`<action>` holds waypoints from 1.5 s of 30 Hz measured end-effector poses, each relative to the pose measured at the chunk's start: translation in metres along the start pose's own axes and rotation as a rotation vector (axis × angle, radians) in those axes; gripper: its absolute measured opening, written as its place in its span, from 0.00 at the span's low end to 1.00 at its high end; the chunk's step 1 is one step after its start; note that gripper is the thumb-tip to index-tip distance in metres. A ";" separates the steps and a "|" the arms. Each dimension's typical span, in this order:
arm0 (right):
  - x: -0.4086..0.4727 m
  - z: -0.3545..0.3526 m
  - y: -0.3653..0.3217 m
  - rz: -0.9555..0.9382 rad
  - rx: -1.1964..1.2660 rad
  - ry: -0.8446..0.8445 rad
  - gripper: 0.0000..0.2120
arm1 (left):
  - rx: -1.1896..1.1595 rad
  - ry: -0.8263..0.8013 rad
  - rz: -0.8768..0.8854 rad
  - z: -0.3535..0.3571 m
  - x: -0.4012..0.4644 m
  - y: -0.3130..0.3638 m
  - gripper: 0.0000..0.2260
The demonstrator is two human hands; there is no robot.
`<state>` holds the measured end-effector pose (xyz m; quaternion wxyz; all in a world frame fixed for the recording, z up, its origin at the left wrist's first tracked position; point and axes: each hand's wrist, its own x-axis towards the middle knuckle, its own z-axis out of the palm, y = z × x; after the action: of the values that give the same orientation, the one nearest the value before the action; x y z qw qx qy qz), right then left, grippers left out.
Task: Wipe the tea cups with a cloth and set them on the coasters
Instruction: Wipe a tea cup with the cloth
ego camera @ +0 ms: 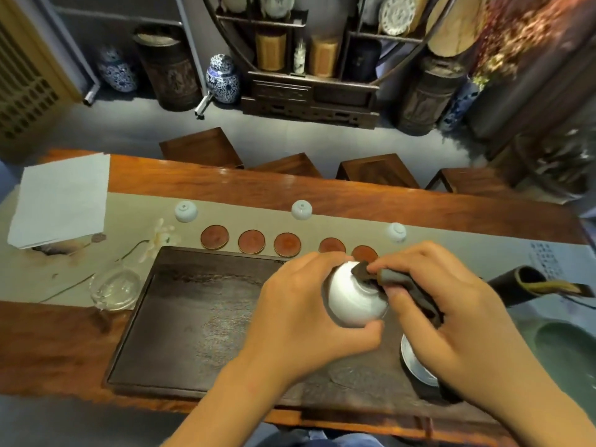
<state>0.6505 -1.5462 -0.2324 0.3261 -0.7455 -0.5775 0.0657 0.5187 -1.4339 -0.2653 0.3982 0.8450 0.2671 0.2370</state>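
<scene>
Nearest, both forearms reach in over the near edge of the table (pixel 64 343) and meet above the right half of the dark tray (pixel 193 317). The left hand (pixel 303 321) wraps a white cup (pixel 351 298), fingers over its far side and thumb under its near side, with the cup's foot turned up and toward the right. The right hand (pixel 451 311) is closed on a dark cloth (pixel 400 285), its fingertips pressing the cloth's end against the cup's foot. Just under the right hand, at the tray's near right corner, part of a white dish (pixel 416 369) shows; the rest is hidden. To the right lies a dark tube (pixel 516 285) with its open end facing right. A glass dish (pixel 116 288) sits just off the tray's left edge, on the grey runner (pixel 225 214). Beyond the tray's far edge, five round coasters (pixel 252 241) stand in a row on the runner, all bare; the rightmost is partly covered by the hands. Farther back on the runner, three more white cups (pixel 301 209) rest upside down, well apart. A folded white cloth (pixel 61 201) lies at the table's far left corner. Wooden stools (pixel 200 146) line the far edge.
</scene>
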 end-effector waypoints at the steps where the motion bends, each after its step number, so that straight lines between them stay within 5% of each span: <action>1: -0.001 -0.001 -0.002 0.007 0.010 -0.003 0.11 | -0.001 -0.008 0.014 -0.002 0.001 0.000 0.23; 18: 0.012 -0.004 -0.015 -0.082 0.128 -0.121 0.11 | -0.022 -0.023 0.099 -0.024 0.003 -0.011 0.23; 24: 0.034 0.004 -0.017 -0.077 0.202 0.060 0.09 | 0.005 0.057 0.067 -0.039 0.005 -0.023 0.22; 38: 0.067 0.027 -0.039 -0.190 0.090 -0.203 0.10 | 0.047 0.124 0.039 -0.059 0.012 -0.039 0.21; 45: 0.068 0.027 -0.031 -0.164 0.109 -0.188 0.09 | 0.047 0.095 0.025 -0.051 0.004 -0.041 0.22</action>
<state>0.6347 -1.4698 -0.2171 0.3148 -0.6675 -0.6602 0.1394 0.4797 -1.3813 -0.2688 0.3620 0.8452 0.2807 0.2753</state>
